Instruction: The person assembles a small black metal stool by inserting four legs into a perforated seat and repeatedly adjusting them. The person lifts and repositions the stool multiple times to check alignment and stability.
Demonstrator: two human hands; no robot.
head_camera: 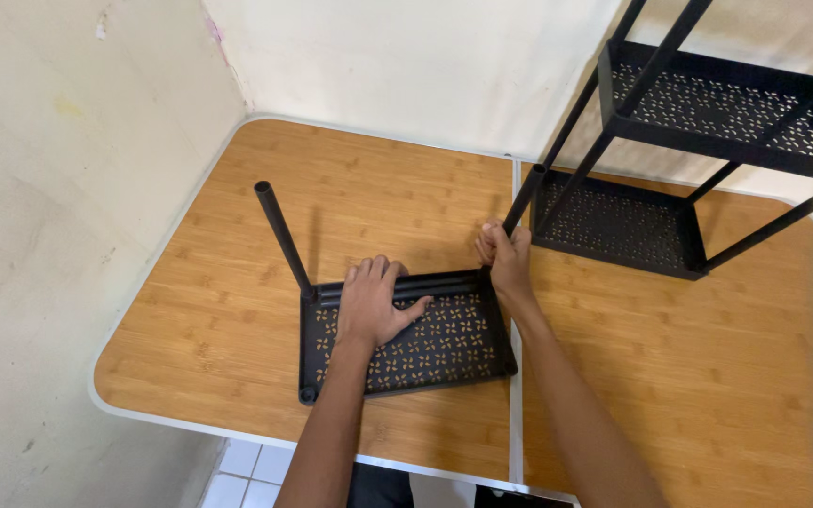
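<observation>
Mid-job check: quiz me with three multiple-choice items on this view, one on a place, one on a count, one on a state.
1. Where does the left hand rest?
A. flat on the perforated black tray
B. on the wall
C. on the assembled shelf unit

2. How many upright legs are fitted to that tray?
A. none
B. two
C. four

3. What is the right hand doing?
A. lying open on the wooden table
B. closed around the base of the right leg
C. holding a screwdriver

Answers:
1 A, the palm and spread fingers press on the tray's patterned surface.
2 B, the left leg stands at the tray's far left corner and the right leg at its far right corner; the near corners show none.
3 B, its fingers wrap the leg just above the tray corner, beside the assembled shelf unit.
</observation>
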